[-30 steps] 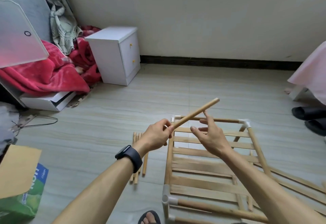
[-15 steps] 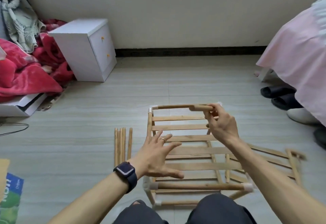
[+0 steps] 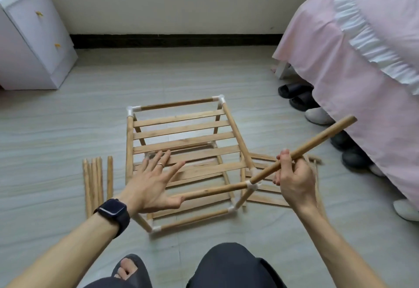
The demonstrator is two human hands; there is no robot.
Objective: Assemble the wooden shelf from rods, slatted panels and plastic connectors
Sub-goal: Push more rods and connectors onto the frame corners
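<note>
A partly built wooden shelf frame [image 3: 181,129] stands on the floor, its rods joined by white plastic connectors [image 3: 252,184] with slatted panels inside. My right hand [image 3: 293,179] is shut on a loose wooden rod [image 3: 317,142]. The rod slants up to the right, and its lower end sits at the front right connector. My left hand [image 3: 154,181] is open, fingers spread, above the frame's front left part, its thumb touching the front rod. Another slatted panel [image 3: 265,194] lies flat on the floor, right of the frame.
Several spare rods [image 3: 96,181] lie side by side on the floor left of the frame. A white drawer cabinet [image 3: 34,45] stands at the far left. A bed with a pink skirt [image 3: 362,79] fills the right, with shoes [image 3: 297,94] beneath. My knees are at the bottom edge.
My right hand has swung the rod from the frame's far top edge down to the front right connector. The left hand stays open over the frame. The view has shifted right.
</note>
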